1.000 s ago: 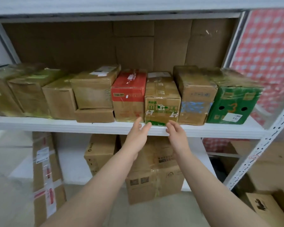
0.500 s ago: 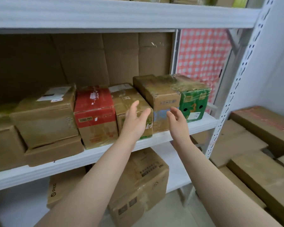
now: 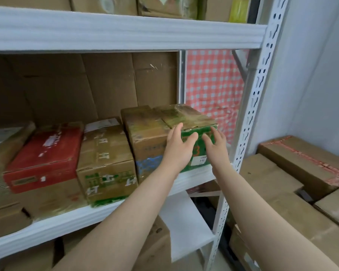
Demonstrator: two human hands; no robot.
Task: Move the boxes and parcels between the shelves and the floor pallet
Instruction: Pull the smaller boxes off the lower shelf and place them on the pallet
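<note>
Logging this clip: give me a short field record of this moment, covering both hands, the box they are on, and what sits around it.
left hand: open, fingers spread over the box's upper front
right hand: open, at the front's right side
target: green cardboard box, sitting at the right end of the shelf
shelf: white metal shelf, middle level
neighbour: brown cardboard box with blue print, directly against the target's left side
beside rack: brown cardboard parcels, stacked low on the right
</note>
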